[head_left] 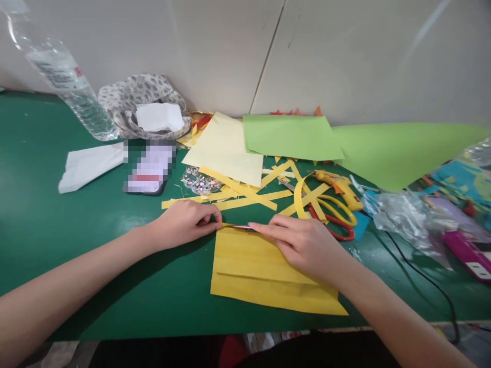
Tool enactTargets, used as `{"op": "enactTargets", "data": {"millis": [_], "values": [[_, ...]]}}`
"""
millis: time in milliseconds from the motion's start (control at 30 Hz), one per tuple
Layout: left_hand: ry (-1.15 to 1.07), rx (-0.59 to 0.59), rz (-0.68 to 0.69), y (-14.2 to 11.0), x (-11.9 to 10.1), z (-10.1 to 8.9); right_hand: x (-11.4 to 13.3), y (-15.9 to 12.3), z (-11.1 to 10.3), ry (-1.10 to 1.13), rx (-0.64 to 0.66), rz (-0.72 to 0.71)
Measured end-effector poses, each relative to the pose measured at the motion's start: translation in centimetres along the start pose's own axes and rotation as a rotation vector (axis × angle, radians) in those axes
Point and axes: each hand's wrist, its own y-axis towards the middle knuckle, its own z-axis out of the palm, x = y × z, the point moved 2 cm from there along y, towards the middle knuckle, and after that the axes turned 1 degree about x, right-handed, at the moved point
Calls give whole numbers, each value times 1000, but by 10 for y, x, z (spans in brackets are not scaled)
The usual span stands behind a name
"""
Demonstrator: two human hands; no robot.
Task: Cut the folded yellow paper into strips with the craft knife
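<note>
A yellow paper sheet (pixel 264 255) lies folded in layers on the green table, near its front edge. At the sheet's top left corner, my left hand (pixel 190 222) is closed, with thumb and index finger pinching the rolled-up edge. A slim, shiny, pinkish rod (pixel 241 227), perhaps a pen, runs along that top edge. My right hand (pixel 303 243) rests over the sheet, its fingertips closed on the rod's right end; the thumb is partly hidden. Just beyond the hands lie several cut yellow paper strips (pixel 245 194).
Scissors (pixel 337 214) and a yellow glue gun (pixel 337 186) lie at right. Behind are a cream sheet (pixel 226 148), green sheets (pixel 291 135) and a packet of beads (pixel 199 181). A phone (pixel 149 168), a tissue (pixel 90 166), a cloth pouch (pixel 130 97) and a bottle (pixel 72 84) stand left.
</note>
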Motion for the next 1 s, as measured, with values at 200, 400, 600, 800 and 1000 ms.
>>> {"op": "enactTargets", "data": {"millis": [200,400,600,800,1000], "values": [[12,6,-13,0,0,0,-7,-7,-9,4,-18,8],[12,14,-14,0,0,1,-18,-15,-20,2,-52,29],[24,55,-56,0,0,1,-8,-12,-15,45,-164,-21],[29,46,-47,0,1,1,0,-5,0,19,-73,-2],[16,39,-41,0,1,1,4,-2,2,-43,-34,5]]}}
